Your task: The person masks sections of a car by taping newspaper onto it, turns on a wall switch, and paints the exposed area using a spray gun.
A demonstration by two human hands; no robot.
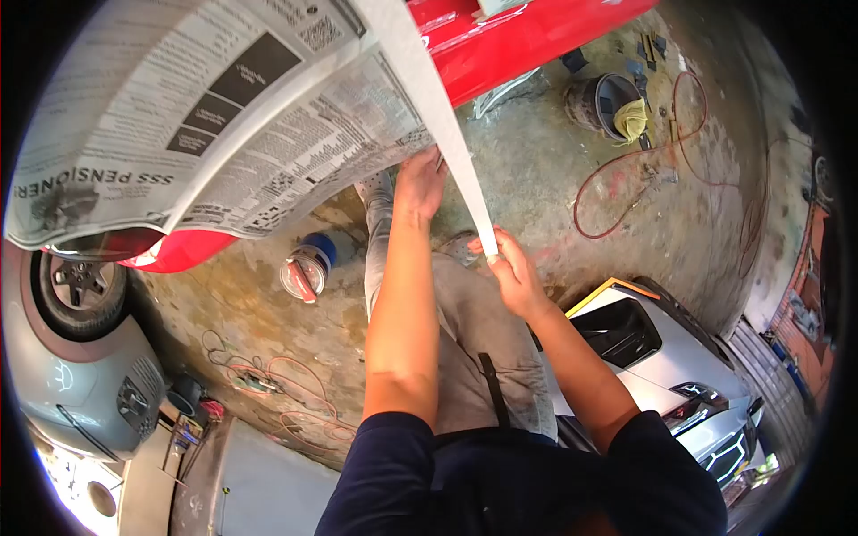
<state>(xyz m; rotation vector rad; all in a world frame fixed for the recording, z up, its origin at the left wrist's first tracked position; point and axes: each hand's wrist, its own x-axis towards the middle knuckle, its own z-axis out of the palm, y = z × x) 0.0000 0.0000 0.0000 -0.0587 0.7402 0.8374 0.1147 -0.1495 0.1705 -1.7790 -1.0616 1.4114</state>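
A long strip of white masking tape (454, 143) runs down from the top of the view to my right hand (513, 272), where thumb and fingers pinch its lower end. Sheets of newspaper (295, 147) cover a red car panel (527, 40), whose glossy surface shows beyond the tape. At the lower corner of the paper, beside the tape, is my left hand (420, 186). Its fingers curl at the paper's edge, with the tips partly hidden. The tape's loose part hangs over the floor.
A paint can (306, 272) stands on the stained concrete floor at left. A dark bucket (608, 103) with a yellow cloth stands at upper right, near a red hose (585, 201). Grey car (85, 384) at left; silver car part (626, 344) at right.
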